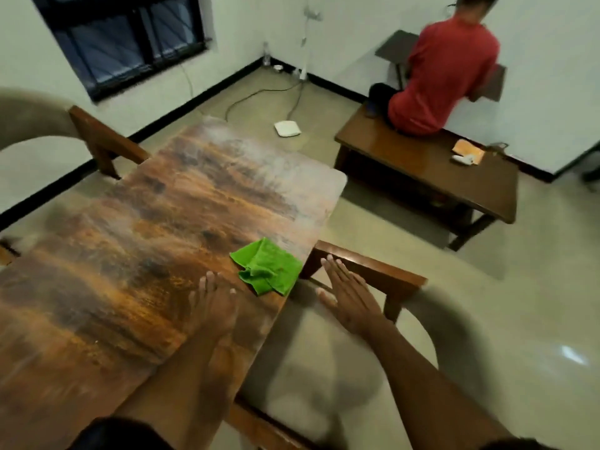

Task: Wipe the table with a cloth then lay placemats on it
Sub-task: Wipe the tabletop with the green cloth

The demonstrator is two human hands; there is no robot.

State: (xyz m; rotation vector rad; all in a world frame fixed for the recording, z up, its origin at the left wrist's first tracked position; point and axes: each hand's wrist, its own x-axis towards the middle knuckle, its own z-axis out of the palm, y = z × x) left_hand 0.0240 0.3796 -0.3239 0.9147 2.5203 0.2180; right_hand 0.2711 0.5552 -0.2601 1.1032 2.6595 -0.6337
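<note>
A crumpled green cloth (267,267) lies near the right edge of the long brown wooden table (156,222). My left hand (214,306) hovers over the table just left of the cloth, fingers straight, holding nothing. Past the table's edge, my right hand (349,302) is stretched flat above a chair, right of the cloth and apart from it. No placemats are in view.
A wooden chair (367,271) with a pale seat stands at the table's right side, another chair (97,138) at the far left. A low wooden bench (428,170) holds a seated person in a red shirt (444,76). Cables and a white device (287,128) lie on the floor.
</note>
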